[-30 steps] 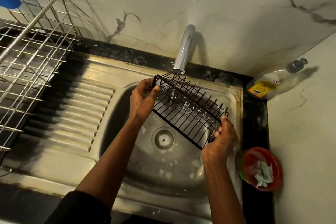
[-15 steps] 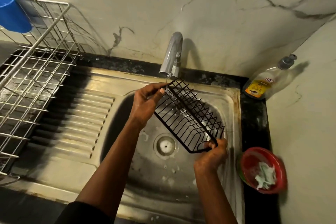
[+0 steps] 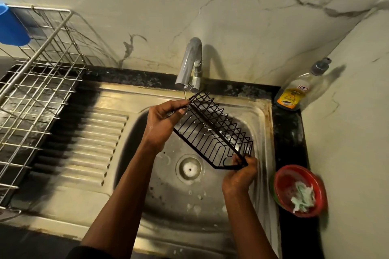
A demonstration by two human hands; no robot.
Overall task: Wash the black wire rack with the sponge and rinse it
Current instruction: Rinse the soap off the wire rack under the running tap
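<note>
Black wire rack (image 3: 212, 132) is held over the basin of the stainless steel sink (image 3: 262, 132). It slants from under the chrome tap (image 3: 190, 63) at the sink's back edge down toward its right edge.

Left hand (image 3: 166, 120) pinches the rack's far end, thumb and fingers curled on the wire. Right hand (image 3: 242, 172) grips the near corner, fingers wrapped round the frame. A thin stream falls from the spout at the far end. This reads as the rinse step.

To do it well:
- Draw the whole length through the stream.
- Roll the rack so every wire face and corner meets water.
- Hold it low so splash stays in the basin.

White specks show among the wires; suds or marks on the basin behind, cannot tell.

Containers:
- Red plastic bowl (image 3: 292, 176), on the dark counter at the sink's right edge, holds a pale green crumpled scrap (image 3: 302, 197). Sponge or cloth, unclear.
- Clear soap bottle (image 3: 294, 92) stands in the back right corner; fill level not readable.
- Silver wire dish drainer (image 3: 37, 94) stands at the left edge, with a blue plastic cup (image 3: 11, 27) at its back corner.
</note>
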